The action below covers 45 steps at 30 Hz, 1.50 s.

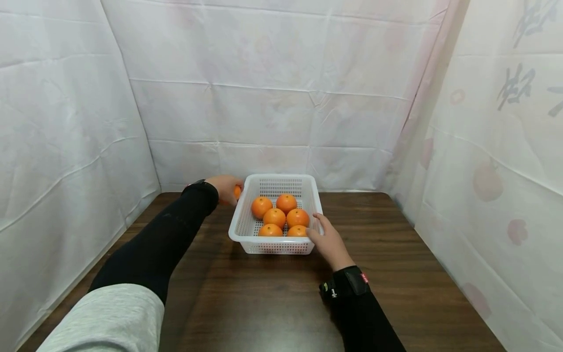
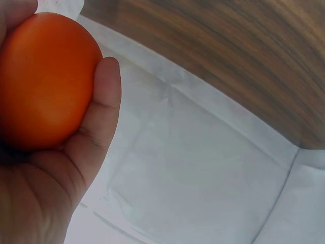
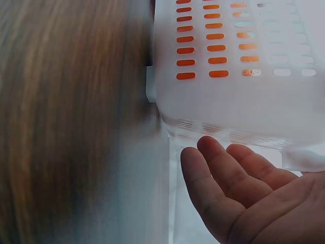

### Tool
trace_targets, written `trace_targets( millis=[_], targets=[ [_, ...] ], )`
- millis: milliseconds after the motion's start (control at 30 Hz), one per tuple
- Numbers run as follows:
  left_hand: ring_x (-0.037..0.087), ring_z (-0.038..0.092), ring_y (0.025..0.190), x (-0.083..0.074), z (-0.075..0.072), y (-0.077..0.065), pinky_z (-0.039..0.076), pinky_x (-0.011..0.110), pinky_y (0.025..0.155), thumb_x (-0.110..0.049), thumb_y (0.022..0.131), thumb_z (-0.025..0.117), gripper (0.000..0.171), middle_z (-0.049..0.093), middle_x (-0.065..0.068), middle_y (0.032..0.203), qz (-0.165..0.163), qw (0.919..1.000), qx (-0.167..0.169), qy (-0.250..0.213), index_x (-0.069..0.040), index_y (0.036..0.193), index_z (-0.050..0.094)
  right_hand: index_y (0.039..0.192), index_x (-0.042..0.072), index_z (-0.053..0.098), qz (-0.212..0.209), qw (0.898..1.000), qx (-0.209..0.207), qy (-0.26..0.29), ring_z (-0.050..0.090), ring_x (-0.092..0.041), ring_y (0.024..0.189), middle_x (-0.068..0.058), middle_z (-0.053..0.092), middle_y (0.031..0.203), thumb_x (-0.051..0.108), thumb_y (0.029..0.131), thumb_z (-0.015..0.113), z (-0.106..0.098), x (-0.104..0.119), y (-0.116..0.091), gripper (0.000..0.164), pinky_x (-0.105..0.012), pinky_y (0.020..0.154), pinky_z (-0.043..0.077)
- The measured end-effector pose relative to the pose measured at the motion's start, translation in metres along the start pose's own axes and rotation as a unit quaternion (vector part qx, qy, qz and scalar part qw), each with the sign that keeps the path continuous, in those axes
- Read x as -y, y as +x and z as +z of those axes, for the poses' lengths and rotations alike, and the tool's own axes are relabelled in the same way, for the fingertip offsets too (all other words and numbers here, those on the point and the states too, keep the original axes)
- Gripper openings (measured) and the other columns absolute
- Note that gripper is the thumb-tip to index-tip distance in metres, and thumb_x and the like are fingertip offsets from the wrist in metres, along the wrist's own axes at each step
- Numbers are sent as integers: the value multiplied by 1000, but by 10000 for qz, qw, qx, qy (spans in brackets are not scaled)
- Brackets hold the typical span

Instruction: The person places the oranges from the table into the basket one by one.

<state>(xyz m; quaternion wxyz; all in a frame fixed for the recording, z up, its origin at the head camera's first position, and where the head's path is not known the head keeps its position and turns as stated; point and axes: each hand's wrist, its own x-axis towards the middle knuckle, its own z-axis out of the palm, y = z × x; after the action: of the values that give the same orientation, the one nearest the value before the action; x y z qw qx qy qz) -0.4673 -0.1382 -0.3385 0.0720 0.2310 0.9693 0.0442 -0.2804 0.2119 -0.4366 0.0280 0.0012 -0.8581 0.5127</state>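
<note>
My left hand [image 1: 226, 188] grips an orange [image 2: 48, 81], with fingers and thumb curled round it, just outside the left rim of a white plastic basket [image 1: 277, 239]. In the left wrist view the orange fills much of the palm. Several more oranges [image 1: 274, 217] lie inside the basket, toward its middle and near end. My right hand [image 1: 330, 244] holds the basket's near right corner, thumb over the rim. Three of its fingers [image 2: 107, 84] are not in that left view; the right wrist view shows right fingers [image 3: 223, 173] bent beside the slotted wall.
The basket stands on a dark wooden table [image 1: 246, 303], toward its far edge. White cloth [image 1: 264, 98] hangs behind the table, and more cloth panels [image 1: 475, 195] rise along both sides.
</note>
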Motion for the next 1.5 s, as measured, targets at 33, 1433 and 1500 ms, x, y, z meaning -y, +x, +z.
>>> trace_targets(
  millis=[33, 1433, 1500],
  targets=[
    [28, 57, 95, 0, -1, 0, 47, 40, 84, -22, 76, 88, 45, 67, 7, 116, 21, 10000, 28, 21, -20, 116, 68, 164, 25, 38, 1, 10000, -13, -11, 32, -43, 158, -17, 32, 173, 44, 104, 60, 0, 0, 0, 67, -68, 123, 31],
    [29, 59, 98, -42, -14, 0, 50, 36, 80, -21, 81, 84, 48, 65, 9, 116, 125, 9999, -5, -118, -22, 126, 66, 163, 25, 39, -72, 10000, -45, -19, 34, -42, 157, -16, 36, 171, 48, 103, 59, -1, -3, 2, 68, -66, 124, 31],
    [28, 59, 97, -46, -14, 0, 50, 36, 80, -22, 82, 84, 47, 65, 8, 115, 246, 9996, -12, -101, -22, 126, 66, 163, 26, 38, -70, 10000, -41, -32, 34, -42, 158, -15, 35, 172, 48, 103, 59, -2, -3, 3, 68, -66, 124, 31]
  ],
)
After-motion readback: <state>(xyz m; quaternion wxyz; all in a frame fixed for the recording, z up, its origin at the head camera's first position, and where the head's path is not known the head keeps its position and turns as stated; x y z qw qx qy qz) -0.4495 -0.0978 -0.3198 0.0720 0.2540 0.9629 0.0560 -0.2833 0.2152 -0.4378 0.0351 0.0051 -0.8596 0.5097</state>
